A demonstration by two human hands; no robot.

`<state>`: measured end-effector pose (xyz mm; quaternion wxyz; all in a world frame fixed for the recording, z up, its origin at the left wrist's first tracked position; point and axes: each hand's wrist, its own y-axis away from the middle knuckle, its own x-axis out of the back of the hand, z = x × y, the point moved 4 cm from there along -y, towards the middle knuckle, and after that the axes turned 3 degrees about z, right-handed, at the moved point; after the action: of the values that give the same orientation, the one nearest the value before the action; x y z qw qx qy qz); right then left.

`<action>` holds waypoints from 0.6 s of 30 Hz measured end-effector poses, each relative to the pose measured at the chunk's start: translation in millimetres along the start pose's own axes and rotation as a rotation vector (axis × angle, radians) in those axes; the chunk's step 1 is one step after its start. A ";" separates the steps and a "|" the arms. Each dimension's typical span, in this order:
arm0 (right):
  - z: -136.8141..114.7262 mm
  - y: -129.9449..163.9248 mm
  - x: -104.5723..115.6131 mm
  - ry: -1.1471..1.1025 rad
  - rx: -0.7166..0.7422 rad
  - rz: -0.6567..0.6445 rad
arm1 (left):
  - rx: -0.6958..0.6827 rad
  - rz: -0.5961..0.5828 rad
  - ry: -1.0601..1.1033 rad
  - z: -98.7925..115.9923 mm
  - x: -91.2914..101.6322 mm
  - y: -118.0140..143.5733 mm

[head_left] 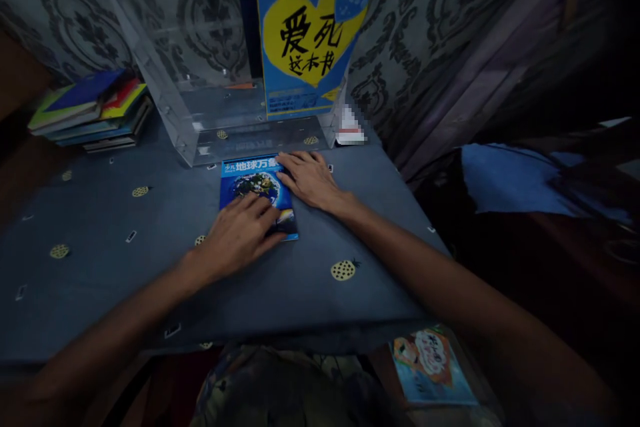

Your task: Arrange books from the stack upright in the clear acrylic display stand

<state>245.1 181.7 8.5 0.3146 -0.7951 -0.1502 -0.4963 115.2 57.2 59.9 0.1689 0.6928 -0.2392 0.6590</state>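
A blue book (285,195) with a picture of the Earth on its cover lies flat on the table in front of me. My left hand (245,230) rests on its lower part, palm down with the fingers stretched out. Across the upper right corner of the cover lies my right hand (310,179), its fingers extended and flat. Neither hand grips the book; both touch its cover. Parts of the title and the lower left of the cover are hidden under my hands.
Behind the book stands a clear acrylic rack (175,113) holding an upright blue book with a yellow heart (310,40). A stack of books (95,110) sits at the left on the pineapple-patterned tablecloth (100,293). Another book (433,367) lies below the table's front edge.
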 end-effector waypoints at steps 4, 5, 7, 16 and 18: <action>-1.0 -0.2 1.8 0.016 -0.014 -0.025 | -0.077 0.035 -0.025 10.9 -7.2 6.4; -1.3 -0.3 2.3 0.022 -0.019 -0.033 | -0.088 0.053 -0.044 11.3 -8.2 6.8; -2.3 -0.5 3.2 0.034 -0.025 -0.045 | -0.129 0.100 -0.080 12.1 -9.4 7.0; -8.3 20.9 4.0 -0.052 0.016 -0.023 | -0.260 0.289 -0.170 17.3 -11.6 10.8; -10.9 35.1 7.3 -0.146 0.039 0.007 | -0.255 0.277 -0.158 16.7 -11.7 10.8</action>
<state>260.2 147.5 6.0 0.3201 -0.8234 -0.1797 -0.4328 122.9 40.3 46.2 0.1436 0.6759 -0.4262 0.5839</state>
